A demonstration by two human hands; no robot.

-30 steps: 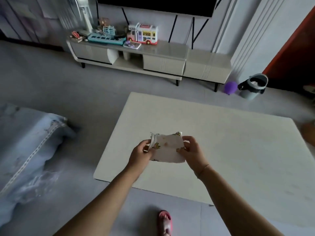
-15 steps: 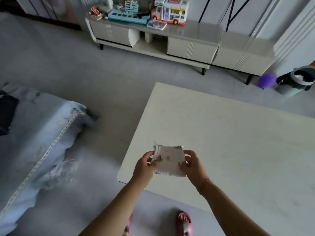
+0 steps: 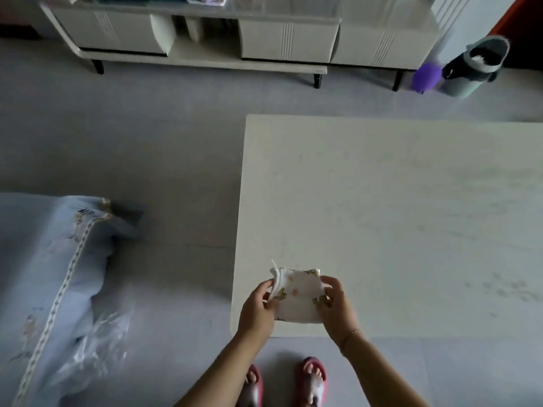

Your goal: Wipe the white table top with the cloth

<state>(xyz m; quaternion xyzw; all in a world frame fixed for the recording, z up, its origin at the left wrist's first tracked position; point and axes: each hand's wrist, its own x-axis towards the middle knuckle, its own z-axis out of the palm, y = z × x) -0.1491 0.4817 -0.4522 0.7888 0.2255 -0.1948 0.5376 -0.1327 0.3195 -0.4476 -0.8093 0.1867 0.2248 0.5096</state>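
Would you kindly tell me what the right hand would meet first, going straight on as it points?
The right hand pinches the cloth; beyond it, probably the white table top, though its height above that is unclear.

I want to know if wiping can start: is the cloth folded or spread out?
Folded. The cloth is a small square with layered edges on its left, pinched between the left hand and right hand over the table.

Grey bin (image 3: 476, 66) beside purple ball (image 3: 426, 76), white cabinet (image 3: 205, 33).
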